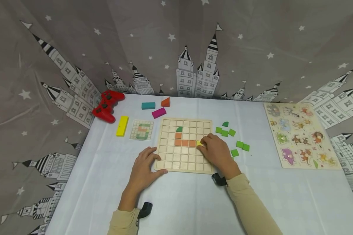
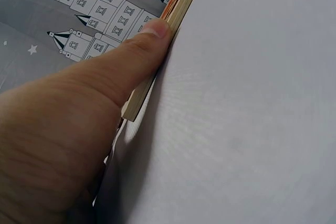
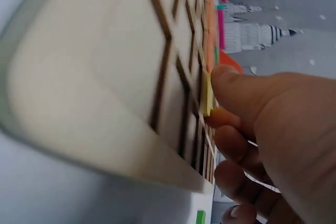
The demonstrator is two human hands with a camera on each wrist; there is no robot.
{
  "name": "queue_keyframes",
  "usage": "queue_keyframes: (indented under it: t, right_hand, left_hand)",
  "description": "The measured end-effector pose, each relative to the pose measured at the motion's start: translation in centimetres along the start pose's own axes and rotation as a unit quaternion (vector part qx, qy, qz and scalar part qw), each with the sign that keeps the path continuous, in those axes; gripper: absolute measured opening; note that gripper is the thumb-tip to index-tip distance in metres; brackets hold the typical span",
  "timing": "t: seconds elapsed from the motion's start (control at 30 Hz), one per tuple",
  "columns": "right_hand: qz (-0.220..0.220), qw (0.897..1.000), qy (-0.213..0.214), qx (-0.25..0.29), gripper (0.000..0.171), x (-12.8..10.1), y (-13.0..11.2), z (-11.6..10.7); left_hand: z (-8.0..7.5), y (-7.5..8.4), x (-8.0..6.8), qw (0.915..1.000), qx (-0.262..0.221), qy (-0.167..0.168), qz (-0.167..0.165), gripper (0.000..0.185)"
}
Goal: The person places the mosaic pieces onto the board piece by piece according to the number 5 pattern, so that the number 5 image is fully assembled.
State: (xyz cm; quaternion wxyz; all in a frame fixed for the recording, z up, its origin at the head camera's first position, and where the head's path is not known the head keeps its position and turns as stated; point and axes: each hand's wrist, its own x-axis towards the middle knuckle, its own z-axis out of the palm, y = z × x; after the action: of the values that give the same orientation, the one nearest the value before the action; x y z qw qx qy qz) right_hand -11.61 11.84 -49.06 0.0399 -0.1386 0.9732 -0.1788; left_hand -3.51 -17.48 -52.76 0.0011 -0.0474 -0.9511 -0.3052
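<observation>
A pale wooden grid board (image 1: 180, 158) lies in the middle of the white table. On it are a green quarter-round tile (image 1: 179, 129) and several orange tiles (image 1: 185, 143) forming an L. My right hand (image 1: 217, 151) pinches a yellow square tile (image 1: 198, 143) between thumb and fingers at the right end of the orange row. In the right wrist view, the yellow tile (image 3: 207, 95) stands tilted at the grid. My left hand (image 1: 144, 166) rests at the board's near left corner, fingers spread. The left wrist view shows its thumb (image 2: 152, 30) touching the board's edge (image 2: 139, 98).
Left of the board lie a small pattern card (image 1: 132, 133), a yellow block (image 1: 122, 126) and a red game controller (image 1: 106, 106). Teal (image 1: 148, 105), magenta (image 1: 159, 113) and orange (image 1: 165, 102) blocks lie behind. Several green tiles (image 1: 225, 133) and an animal puzzle (image 1: 304, 137) are to the right.
</observation>
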Motion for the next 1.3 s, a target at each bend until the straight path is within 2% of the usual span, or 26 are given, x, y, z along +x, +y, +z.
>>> queue_keyframes:
  t: [0.13,0.27,0.47,0.6,0.8,0.97,1.3]
  right_hand:
    - [0.019,0.998,0.005,0.067,0.033,-0.8,1.5,-0.7]
    - [0.046,0.991,0.034,0.124,0.029,-2.9,4.4,-1.5]
    - [0.073,0.987,0.059,0.130,0.028,-6.5,8.9,-2.7]
    - [0.072,0.987,0.052,0.132,0.031,-8.2,10.7,-2.8]
    - [0.076,0.985,0.045,0.147,0.038,-8.8,11.1,-2.1]
    - [0.070,0.990,0.031,0.117,0.043,-8.2,11.1,-2.1]
    - [0.081,0.993,0.020,0.083,0.028,-7.9,11.1,-2.1]
  left_hand:
    - [0.1,0.2,0.1,1.0000,-0.003,0.000,-0.002,0.048]
    - [0.1,0.4,0.2,1.0000,-0.004,-0.008,-0.005,0.047]
    - [-0.1,0.5,0.2,1.0000,-0.002,-0.004,-0.003,0.048]
    - [-0.2,0.3,0.1,1.0000,0.000,0.004,0.002,0.048]
    - [0.0,0.2,-0.1,1.0000,-0.001,0.005,-0.001,0.049]
    - [0.0,0.2,-0.1,1.0000,0.000,0.003,-0.004,0.049]
    - [-0.1,0.2,-0.2,1.0000,0.000,0.002,-0.004,0.049]
